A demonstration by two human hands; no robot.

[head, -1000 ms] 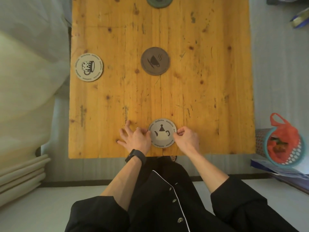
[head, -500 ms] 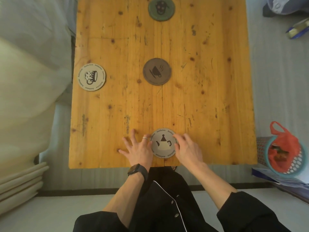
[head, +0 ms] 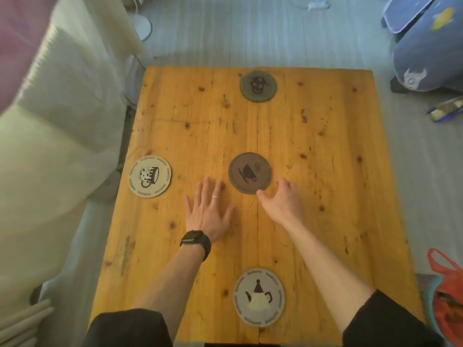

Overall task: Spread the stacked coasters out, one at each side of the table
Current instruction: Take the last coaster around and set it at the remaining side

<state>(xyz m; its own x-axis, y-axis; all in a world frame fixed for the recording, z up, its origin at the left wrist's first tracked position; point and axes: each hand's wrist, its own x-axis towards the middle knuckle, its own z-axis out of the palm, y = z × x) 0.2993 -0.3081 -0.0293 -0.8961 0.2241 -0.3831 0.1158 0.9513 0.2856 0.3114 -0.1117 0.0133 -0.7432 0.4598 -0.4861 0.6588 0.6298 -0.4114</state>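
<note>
Several round coasters lie on the wooden table (head: 325, 221). A brown coaster with a cup print (head: 250, 173) sits in the middle. A green coaster (head: 258, 86) lies at the far edge, a pale mug-print coaster (head: 149, 176) at the left edge, and a pale teapot-print coaster (head: 259, 297) at the near edge. My left hand (head: 209, 211) lies flat and open on the wood, just left of the brown coaster. My right hand (head: 281, 200) is open, its thumb tip at the brown coaster's near right rim.
A pale bed or cushion (head: 50, 121) runs along the table's left side. Blue bags (head: 426, 41) lie on the floor at the far right. A basket with a red bag (head: 446, 296) stands by the table's near right corner.
Both hands let go of the teapot coaster at the near edge and moved forward to the brown coaster in the middle. The view has pulled back and shifted.
</note>
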